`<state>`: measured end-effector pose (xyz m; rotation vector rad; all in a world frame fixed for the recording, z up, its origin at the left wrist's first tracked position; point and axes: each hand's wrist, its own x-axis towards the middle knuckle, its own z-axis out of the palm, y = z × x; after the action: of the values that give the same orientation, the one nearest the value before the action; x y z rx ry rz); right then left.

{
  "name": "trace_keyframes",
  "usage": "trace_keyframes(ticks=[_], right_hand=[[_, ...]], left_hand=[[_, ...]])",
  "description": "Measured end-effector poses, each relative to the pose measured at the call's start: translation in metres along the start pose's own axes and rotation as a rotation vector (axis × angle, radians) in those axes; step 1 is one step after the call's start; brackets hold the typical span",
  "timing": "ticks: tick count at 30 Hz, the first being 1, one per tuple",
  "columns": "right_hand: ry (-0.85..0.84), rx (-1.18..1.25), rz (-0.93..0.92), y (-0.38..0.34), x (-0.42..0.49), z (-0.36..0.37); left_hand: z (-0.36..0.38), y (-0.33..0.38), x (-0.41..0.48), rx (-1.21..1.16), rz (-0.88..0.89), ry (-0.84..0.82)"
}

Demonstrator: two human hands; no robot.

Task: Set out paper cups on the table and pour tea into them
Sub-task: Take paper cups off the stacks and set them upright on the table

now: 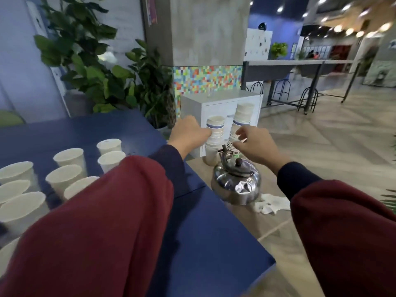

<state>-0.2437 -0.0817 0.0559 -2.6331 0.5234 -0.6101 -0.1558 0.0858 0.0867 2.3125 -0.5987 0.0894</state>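
Our left hand [188, 133] curls its fingers round the shorter cup stack [215, 127]; our right hand [255, 146] pinches the taller stack [243, 114], twelve o'clock of the kettle [235, 185]

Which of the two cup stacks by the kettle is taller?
The right stack, pinched by the right hand; its top stands clearly higher than the left stack that the left hand grips.
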Motion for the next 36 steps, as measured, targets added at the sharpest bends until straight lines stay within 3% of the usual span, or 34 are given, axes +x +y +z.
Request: trace_keyframes(ticks=[8,13,18,24,31,36], right_hand=[[-0.053,-0.114,-0.177,0.039,0.118,0.039],[-0.136,-0.165,-0.316,0.038,0.170,0.064],[-0.153,-0.142,-0.355,0.042,0.184,0.094],[-0.033,-0.101,-0.348,0.059,0.191,0.108],[-0.008,-0.016,-0.356,0.060,0.189,0.106],[0.013,0.061,-0.383,0.062,0.186,0.101]], left_hand=[[0.112,-0.027,0.116,-0.109,-0.236,-0.056],[0.151,-0.051,0.149,-0.064,-0.245,-0.138],[0.190,-0.075,0.170,-0.287,-0.260,-0.244],[0.231,-0.100,0.205,-0.327,-0.207,-0.191],[0.283,-0.144,0.246,-0.360,-0.161,-0.082],[0.268,-0.135,0.233,-0.315,-0.095,0.020]])
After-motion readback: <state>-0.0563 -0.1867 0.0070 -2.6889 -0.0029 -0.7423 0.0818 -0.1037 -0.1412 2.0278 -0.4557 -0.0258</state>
